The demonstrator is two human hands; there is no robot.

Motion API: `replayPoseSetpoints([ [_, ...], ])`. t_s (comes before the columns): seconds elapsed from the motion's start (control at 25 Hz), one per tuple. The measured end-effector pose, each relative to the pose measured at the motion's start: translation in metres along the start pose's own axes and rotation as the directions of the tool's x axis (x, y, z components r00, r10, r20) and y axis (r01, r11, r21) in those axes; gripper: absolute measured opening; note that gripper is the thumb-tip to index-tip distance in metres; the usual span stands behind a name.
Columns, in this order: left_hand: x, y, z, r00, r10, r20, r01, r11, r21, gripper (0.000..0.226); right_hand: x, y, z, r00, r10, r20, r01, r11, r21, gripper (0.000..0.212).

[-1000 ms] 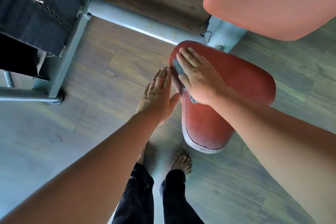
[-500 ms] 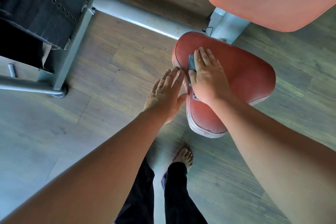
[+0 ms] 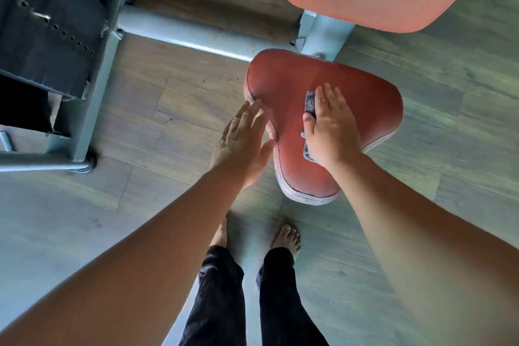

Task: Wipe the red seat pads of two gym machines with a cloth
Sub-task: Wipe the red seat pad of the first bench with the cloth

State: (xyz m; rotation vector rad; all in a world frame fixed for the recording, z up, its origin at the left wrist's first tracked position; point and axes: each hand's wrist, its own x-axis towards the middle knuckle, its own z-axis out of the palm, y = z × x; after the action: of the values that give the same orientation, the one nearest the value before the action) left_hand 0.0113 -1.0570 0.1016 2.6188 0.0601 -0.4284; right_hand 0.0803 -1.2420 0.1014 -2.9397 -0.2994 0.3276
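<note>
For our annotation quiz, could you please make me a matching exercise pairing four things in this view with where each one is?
1 cloth
2 left hand
3 right hand
4 weight stack

A far left, by the grey frame
B under a palm
C pressing down on the cloth
D fingertips at the seat pad's edge

Pairs: 1-B, 2-D, 3-C, 4-A

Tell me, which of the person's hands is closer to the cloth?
Right. The right hand presses flat on the cloth on the red seat pad; the left hand is apart from it, at the pad's left edge.
</note>
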Motion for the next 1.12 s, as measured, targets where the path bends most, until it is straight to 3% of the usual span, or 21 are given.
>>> replayPoseSetpoints([
  [0.08,0.008,0.009,-0.003,1.000,-0.011,-0.007,0.011,1.000,-0.004,0.062,-0.003,-0.011,0.003,0.987,0.159,-0.016,-0.159,0.987,0.018,0.070],
  [0.12,0.011,0.014,-0.003,1.000,-0.010,-0.012,0.010,1.000,0.000,0.062,-0.024,-0.018,0.005,0.988,0.148,-0.038,-0.147,0.989,0.024,0.068],
  [0.24,0.025,0.028,-0.002,0.998,0.052,-0.034,-0.052,0.999,0.017,0.057,-0.096,-0.019,0.008,0.999,-0.044,-0.017,0.045,0.997,0.065,0.061],
  [0.32,0.036,0.032,-0.001,0.997,0.073,-0.017,-0.073,0.997,0.040,0.056,-0.078,0.003,0.009,0.994,-0.107,-0.017,0.108,0.990,0.094,0.059],
  [0.44,0.046,0.037,0.000,0.995,0.097,0.004,-0.097,0.992,0.086,0.058,0.001,0.029,-0.001,0.985,0.172,0.016,-0.173,0.983,0.059,0.063],
  [0.52,0.047,0.038,0.003,0.995,0.095,0.003,-0.095,0.991,0.096,0.058,0.017,0.033,-0.001,0.962,0.269,0.050,-0.272,0.961,0.057,0.064],
  [0.68,0.056,0.040,0.006,0.995,0.083,-0.057,-0.077,0.992,0.105,0.058,-0.074,-0.004,0.010,0.976,0.203,-0.078,-0.194,0.974,0.117,0.064],
  [0.8,0.065,0.045,0.006,0.995,0.093,-0.023,-0.090,0.989,0.122,0.060,-0.086,0.003,0.012,0.988,0.148,-0.036,-0.142,0.981,0.131,0.063],
  [1.0,0.064,0.047,0.004,0.993,0.120,0.022,-0.122,0.977,0.173,0.060,0.006,0.045,-0.004,0.927,0.371,0.057,-0.374,0.926,0.051,0.064],
  [1.12,0.065,0.049,0.005,0.992,0.128,0.013,-0.129,0.980,0.154,0.061,-0.039,0.016,0.006,0.933,0.357,-0.031,-0.353,0.931,0.095,0.066],
])
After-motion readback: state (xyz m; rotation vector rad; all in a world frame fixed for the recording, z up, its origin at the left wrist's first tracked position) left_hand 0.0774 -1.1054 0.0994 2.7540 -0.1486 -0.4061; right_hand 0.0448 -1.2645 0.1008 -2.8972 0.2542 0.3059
